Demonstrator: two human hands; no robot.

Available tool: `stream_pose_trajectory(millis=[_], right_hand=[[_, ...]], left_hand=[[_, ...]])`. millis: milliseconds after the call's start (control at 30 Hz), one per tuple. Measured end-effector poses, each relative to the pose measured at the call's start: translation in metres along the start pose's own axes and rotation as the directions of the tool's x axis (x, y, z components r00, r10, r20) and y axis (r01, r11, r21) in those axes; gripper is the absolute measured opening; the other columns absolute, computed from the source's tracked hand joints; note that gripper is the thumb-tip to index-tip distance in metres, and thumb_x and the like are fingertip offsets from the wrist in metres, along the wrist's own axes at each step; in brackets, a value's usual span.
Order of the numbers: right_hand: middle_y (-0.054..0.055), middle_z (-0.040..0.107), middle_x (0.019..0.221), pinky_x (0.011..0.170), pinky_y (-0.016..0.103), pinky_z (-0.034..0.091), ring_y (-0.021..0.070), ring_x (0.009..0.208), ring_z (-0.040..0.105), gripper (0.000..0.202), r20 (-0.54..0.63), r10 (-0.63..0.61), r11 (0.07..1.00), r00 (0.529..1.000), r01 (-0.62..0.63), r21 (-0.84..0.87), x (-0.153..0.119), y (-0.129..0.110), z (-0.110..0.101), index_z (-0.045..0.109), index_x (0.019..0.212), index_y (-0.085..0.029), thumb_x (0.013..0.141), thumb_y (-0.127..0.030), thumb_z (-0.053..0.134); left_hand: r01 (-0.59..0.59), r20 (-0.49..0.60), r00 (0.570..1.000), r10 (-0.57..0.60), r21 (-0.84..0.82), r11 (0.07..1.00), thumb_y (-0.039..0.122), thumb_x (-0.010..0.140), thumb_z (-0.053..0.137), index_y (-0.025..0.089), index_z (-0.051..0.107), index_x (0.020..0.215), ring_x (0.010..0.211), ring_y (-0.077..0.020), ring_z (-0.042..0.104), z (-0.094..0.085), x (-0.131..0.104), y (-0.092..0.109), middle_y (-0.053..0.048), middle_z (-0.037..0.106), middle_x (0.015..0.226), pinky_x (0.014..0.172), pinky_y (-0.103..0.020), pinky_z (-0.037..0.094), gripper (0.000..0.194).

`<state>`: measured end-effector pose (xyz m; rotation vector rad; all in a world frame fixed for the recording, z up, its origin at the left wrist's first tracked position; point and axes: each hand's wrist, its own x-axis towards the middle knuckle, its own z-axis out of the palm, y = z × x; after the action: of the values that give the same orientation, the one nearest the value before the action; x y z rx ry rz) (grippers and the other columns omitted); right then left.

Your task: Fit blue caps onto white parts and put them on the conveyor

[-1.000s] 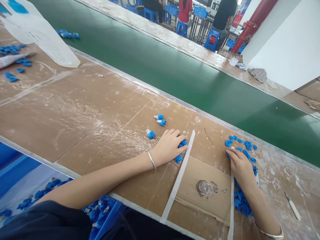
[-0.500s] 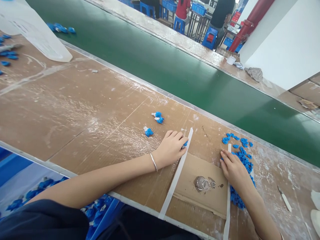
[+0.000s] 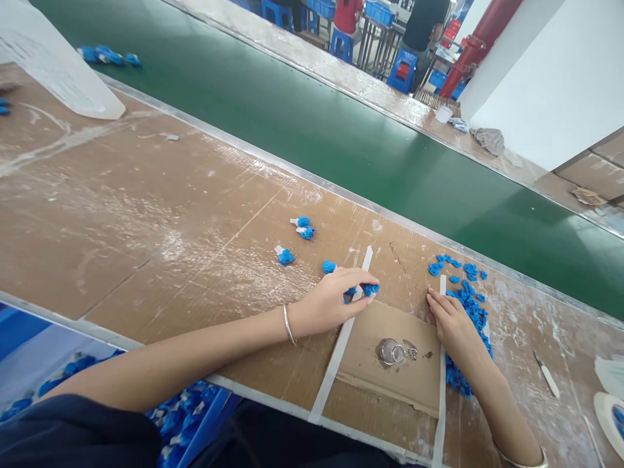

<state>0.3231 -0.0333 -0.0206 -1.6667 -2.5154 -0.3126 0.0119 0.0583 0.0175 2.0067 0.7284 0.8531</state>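
My left hand (image 3: 331, 296) pinches a small crinkled blue piece (image 3: 372, 288) between thumb and fingers, above the upper edge of a cardboard sheet (image 3: 414, 393). Partly hidden under that hand is a second blue piece, and another blue piece (image 3: 328, 266) lies just beyond its knuckles. My right hand (image 3: 453, 322) rests beside a heap of blue pieces (image 3: 470, 305), fingers closed together and pointing at the cardboard; whether they hold anything is hidden. On the cardboard stands a small clear glass vessel (image 3: 391, 351) with wet-looking marks beside it.
Several blue pieces with white tabs (image 3: 285, 256) lie left of the hands. White tape strips (image 3: 336, 351) flank the cardboard. A white-handled knife (image 3: 546, 375) and a tape roll (image 3: 611, 422) lie right. A green belt (image 3: 312, 130) runs behind; a bin of blue pieces (image 3: 180, 416) sits below the table edge.
My left hand has shifted slightly right, and the blue piece in its fingertips now shows clearly. Another blue piece has come into sight behind it. The whole view has moved a little.
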Motion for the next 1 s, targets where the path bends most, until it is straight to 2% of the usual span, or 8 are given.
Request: stream_pose_trajectory(millis=[233,333,433,567,733,833,933,1000], right_hand=[[0.02,0.057,0.126,0.093,0.053,0.049,0.0329,0.111,0.054,0.058,-0.031,0.04,0.997,0.999,-0.037,0.068,0.007,-0.012,-0.014,0.051,0.132,-0.006,0.078,0.006,0.03],[0.014,0.061,0.121,0.091,0.048,0.052,0.0291,0.11,0.055,0.053,-0.085,0.064,0.988,0.994,-0.052,0.143,0.002,-0.036,-0.031,0.041,0.14,-0.014,0.089,-0.002,0.032],[0.009,0.06,0.122,0.09,0.039,0.053,0.0242,0.114,0.054,0.047,-0.095,0.081,0.938,0.992,-0.044,0.344,-0.008,-0.07,-0.049,0.036,0.143,-0.02,0.097,-0.013,0.04],[0.007,0.06,0.126,0.093,0.038,0.049,0.0228,0.118,0.051,0.051,-0.088,0.053,0.881,0.995,-0.005,0.474,-0.018,-0.104,-0.056,0.034,0.146,-0.021,0.097,-0.009,0.041],[0.007,0.062,0.123,0.093,0.04,0.048,0.0234,0.114,0.053,0.05,-0.13,0.141,0.875,0.981,-0.062,0.481,-0.02,-0.118,-0.045,0.037,0.145,-0.025,0.098,-0.008,0.042],[0.005,0.061,0.125,0.096,0.033,0.05,0.0192,0.118,0.054,0.043,-0.088,0.313,0.744,0.946,-0.186,0.642,-0.021,-0.129,-0.046,0.046,0.139,-0.027,0.098,-0.013,0.046],[0.003,0.062,0.126,0.1,0.023,0.047,0.0133,0.12,0.055,0.04,0.007,0.524,0.451,0.852,-0.285,0.846,-0.022,-0.144,-0.051,0.046,0.136,-0.029,0.098,-0.017,0.051],[0.002,0.063,0.126,0.098,0.02,0.047,0.0126,0.118,0.057,0.04,0.064,0.614,0.269,0.786,-0.285,0.92,-0.021,-0.152,-0.053,0.047,0.135,-0.03,0.098,-0.017,0.053]], left_hand=[[0.095,0.059,0.995,-0.083,-0.242,0.966,0.024,0.083,0.058,0.017,0.065,0.1,0.09,-0.0173,0.061,0.007,-0.004,0.007,-0.005,0.068,0.098,0.087,-0.031,0.047,0.02],[0.255,0.162,0.966,-0.201,-0.471,0.845,0.024,0.079,0.063,0.016,0.063,0.101,0.086,-0.0166,0.06,0.011,-0.008,0.01,-0.006,0.066,0.098,0.083,-0.031,0.048,0.024],[0.374,0.262,0.927,-0.267,-0.646,0.665,0.026,0.076,0.067,0.015,0.061,0.102,0.088,-0.0169,0.06,0.016,-0.011,0.01,-0.007,0.065,0.099,0.084,-0.032,0.048,0.03],[0.433,0.317,0.901,-0.297,-0.701,0.566,0.025,0.073,0.071,0.015,0.06,0.102,0.093,-0.0178,0.059,0.019,-0.013,0.009,-0.007,0.065,0.1,0.088,-0.033,0.046,0.032],[0.484,0.378,0.875,-0.304,-0.713,0.506,0.025,0.072,0.072,0.014,0.062,0.103,0.093,-0.0181,0.06,0.024,-0.015,0.009,-0.007,0.065,0.097,0.088,-0.034,0.045,0.035],[0.488,0.396,0.872,-0.287,-0.746,0.454,0.025,0.071,0.074,0.013,0.063,0.1,0.091,-0.0171,0.06,0.028,-0.019,0.01,-0.006,0.065,0.094,0.087,-0.032,0.045,0.034],[0.496,0.42,0.867,-0.267,-0.777,0.388,0.025,0.07,0.077,0.013,0.062,0.098,0.089,-0.0157,0.06,0.031,-0.023,0.013,-0.004,0.064,0.092,0.084,-0.03,0.045,0.033],[0.501,0.435,0.864,-0.255,-0.793,0.345,0.025,0.071,0.078,0.013,0.061,0.097,0.086,-0.0141,0.06,0.032,-0.026,0.016,-0.004,0.064,0.089,0.081,-0.028,0.045,0.033]])
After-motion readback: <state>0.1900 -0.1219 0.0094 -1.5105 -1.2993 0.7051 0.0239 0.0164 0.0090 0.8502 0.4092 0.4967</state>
